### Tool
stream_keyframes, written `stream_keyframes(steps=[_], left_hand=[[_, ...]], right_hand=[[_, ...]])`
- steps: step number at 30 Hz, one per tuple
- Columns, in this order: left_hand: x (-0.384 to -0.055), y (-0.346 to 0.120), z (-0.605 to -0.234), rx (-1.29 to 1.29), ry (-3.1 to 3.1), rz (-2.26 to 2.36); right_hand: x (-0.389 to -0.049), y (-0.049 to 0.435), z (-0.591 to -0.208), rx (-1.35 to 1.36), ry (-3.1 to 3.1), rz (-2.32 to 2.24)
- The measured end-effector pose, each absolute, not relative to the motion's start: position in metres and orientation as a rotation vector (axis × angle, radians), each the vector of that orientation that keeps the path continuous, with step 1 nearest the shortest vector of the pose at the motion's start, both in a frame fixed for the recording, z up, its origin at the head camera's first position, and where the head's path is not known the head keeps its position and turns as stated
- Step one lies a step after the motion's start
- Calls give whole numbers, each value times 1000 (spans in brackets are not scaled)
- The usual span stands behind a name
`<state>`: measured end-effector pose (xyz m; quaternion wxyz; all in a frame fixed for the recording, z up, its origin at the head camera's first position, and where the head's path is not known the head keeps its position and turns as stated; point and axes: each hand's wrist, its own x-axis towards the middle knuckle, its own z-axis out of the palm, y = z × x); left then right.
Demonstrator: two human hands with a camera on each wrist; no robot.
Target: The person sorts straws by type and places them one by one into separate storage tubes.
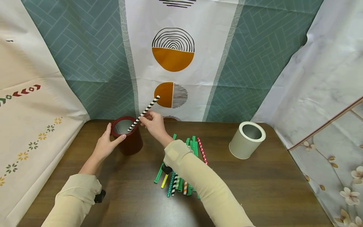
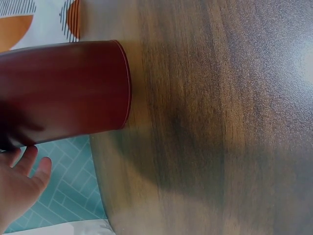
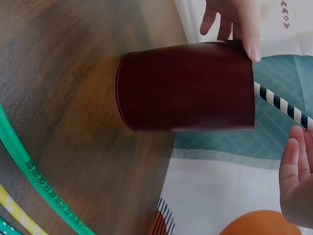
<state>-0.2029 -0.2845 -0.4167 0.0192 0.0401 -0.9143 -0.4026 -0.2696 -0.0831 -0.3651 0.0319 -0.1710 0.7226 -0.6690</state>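
A black-and-white striped paper straw (image 1: 147, 109) slants upward, its lower end at the mouth of a dark red cup (image 1: 131, 144). My right hand (image 1: 154, 125) pinches the straw between thumb and fingers, just right of the cup's rim. At the cup's left side, my left hand (image 1: 104, 147) holds it near the top, thumb on the front of the rim and fingers on the far side. In the right wrist view the straw (image 3: 279, 102) reaches from the cup's mouth to the right fingertips. The cup stands upright on the table.
Several straws lie in a loose pile under my right forearm, among them green-wrapped straws (image 1: 195, 147), a red dotted one (image 1: 202, 151) and a yellow one (image 1: 164, 181). A cream-coloured container (image 1: 241, 145) stands at the right of the wooden table (image 1: 136, 192). Patterned cloths hang behind.
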Motion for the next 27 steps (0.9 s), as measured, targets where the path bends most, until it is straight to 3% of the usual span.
stream_keyframes(steps=[12,27], left_hand=[[-203,-285,-414,126,-2838,-1251],[-205,-285,-417,139,-2845,-1251]], right_hand=[[-264,-98,-378,-752,2603,-1658],[-261,-109,-395,-734,2760,-1368]])
